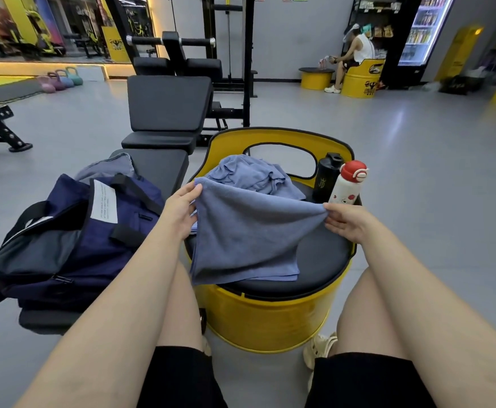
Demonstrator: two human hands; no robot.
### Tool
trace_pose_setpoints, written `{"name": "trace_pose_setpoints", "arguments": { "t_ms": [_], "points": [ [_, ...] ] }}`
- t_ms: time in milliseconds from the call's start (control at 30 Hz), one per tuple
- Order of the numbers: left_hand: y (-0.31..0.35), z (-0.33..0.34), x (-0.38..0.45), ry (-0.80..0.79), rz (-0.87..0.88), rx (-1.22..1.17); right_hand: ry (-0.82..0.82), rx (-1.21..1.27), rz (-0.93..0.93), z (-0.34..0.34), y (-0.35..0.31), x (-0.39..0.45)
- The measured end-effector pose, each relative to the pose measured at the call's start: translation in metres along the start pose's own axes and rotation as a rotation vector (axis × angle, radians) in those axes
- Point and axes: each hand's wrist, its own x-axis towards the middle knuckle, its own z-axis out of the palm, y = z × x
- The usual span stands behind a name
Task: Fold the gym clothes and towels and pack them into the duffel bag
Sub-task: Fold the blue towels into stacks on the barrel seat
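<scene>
A blue towel (246, 237) hangs stretched between my two hands above the black cushion of a yellow barrel seat (270, 322). My left hand (182, 210) pinches its top left corner. My right hand (344, 222) pinches its right corner. The towel's lower edge lies in layers on the cushion. Behind it sits a crumpled light-blue garment (249, 175). A navy duffel bag (72, 245) lies open on a black bench (158, 169) to my left, with a grey cloth (108, 167) behind it.
A black bottle (327, 178) and a white bottle with a red cap (348, 184) stand at the seat's right back. Gym benches and a rack stand ahead. A person (352, 54) sits on a yellow barrel far right. Kettlebells (61, 79) line the far left floor.
</scene>
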Motion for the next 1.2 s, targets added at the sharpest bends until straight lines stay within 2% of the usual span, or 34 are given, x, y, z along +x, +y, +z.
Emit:
{"name": "trace_pose_setpoints", "arguments": {
  "t_ms": [100,200,267,367,467,567,767,1000,1200],
  "points": [
    [-0.001,0.001,0.001,0.007,0.009,0.000,-0.037,-0.076,0.112,-0.001,0.002,-0.001],
    [-0.002,0.001,0.001,0.002,0.019,-0.001,-0.056,-0.102,0.132,-0.001,0.003,-0.001],
    [-0.002,0.001,0.002,0.004,0.029,-0.007,-0.054,-0.111,0.075,0.000,0.002,-0.003],
    [-0.002,0.001,0.002,0.058,0.063,-0.039,-0.040,-0.077,-0.114,0.002,-0.001,-0.005],
    [-0.001,-0.001,0.003,0.125,0.095,-0.071,-0.021,-0.003,-0.302,0.003,-0.005,-0.008],
    [0.000,-0.001,0.004,0.142,0.112,-0.075,-0.016,0.114,-0.415,0.003,-0.009,-0.012],
    [0.002,0.004,-0.002,0.107,0.188,-0.081,-0.055,0.229,-0.464,0.002,-0.011,-0.015],
    [0.005,0.010,-0.006,0.147,0.322,-0.048,-0.034,0.327,-0.592,0.000,-0.016,-0.024],
    [0.007,0.013,-0.003,0.160,0.381,-0.037,-0.003,0.296,-0.611,-0.001,-0.018,-0.023]
  ]
}}
